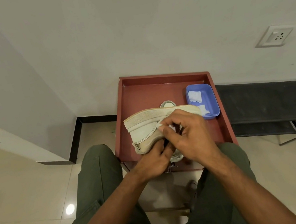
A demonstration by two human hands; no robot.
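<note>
The person sits facing a red tray (140, 92) that stands on the floor against the far wall. A beige shoe (146, 129) is held above the middle of the tray, turned on its side so that the sole faces far and the upper faces near. The toe end points left.

Hand positions:
- The left hand (154, 160) grips the shoe from the near side. Its fingers curl up and round the lower edge of the upper.
- The right hand (189, 136) lies over the right part of the shoe. Its fingertips pinch a small white cloth (172, 127) and hold it against the side of the upper.
- Both hands are close together at the shoe, and their fingers overlap at its near edge.

A second shoe (168, 105) lies in the tray directly below the held one. Only its far end and a part of its near end show past the hands.

A blue tub (209, 98) stands in the right part of the tray, just beside the right wall of the tray. It contains folded white wipes (194, 96). The right end of the held shoe partly covers the near left corner of the tub.

A black rack (266, 101) stands on the floor to the right of the tray, against the wall. A wall socket (275, 36) is mounted above the rack. Green trousers (99, 176) cover both legs, which lie on either side of the near edge of the tray.
</note>
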